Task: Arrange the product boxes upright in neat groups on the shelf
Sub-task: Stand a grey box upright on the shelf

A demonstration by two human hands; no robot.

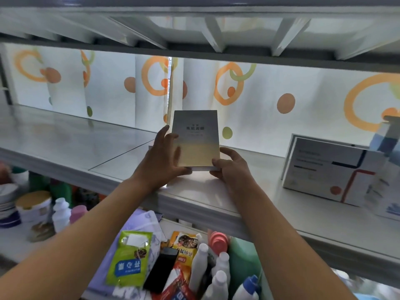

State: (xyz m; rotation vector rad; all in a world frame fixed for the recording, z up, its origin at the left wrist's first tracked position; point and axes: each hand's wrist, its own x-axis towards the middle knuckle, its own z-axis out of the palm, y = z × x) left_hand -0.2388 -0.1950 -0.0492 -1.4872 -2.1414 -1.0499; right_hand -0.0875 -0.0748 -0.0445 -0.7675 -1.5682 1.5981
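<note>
A slim grey-to-gold product box [195, 137] stands upright on the white shelf [121, 169], near its middle. My left hand [161, 159] grips the box's left edge and lower left corner. My right hand [232, 169] holds the lower right corner, thumb on the front face. To the right, white boxes [329, 174] with a red line and orange dot stand upright on the same shelf, well apart from the held box. A blue and white box [387, 137] shows behind them at the far right edge.
A curtain with orange rings [287, 100] hangs behind the shelf. The upper shelf's underside [194, 29] is close overhead. Below lie a green packet [129, 260], snack packets, white bottles [216, 273], a pink cap and tubs [32, 206].
</note>
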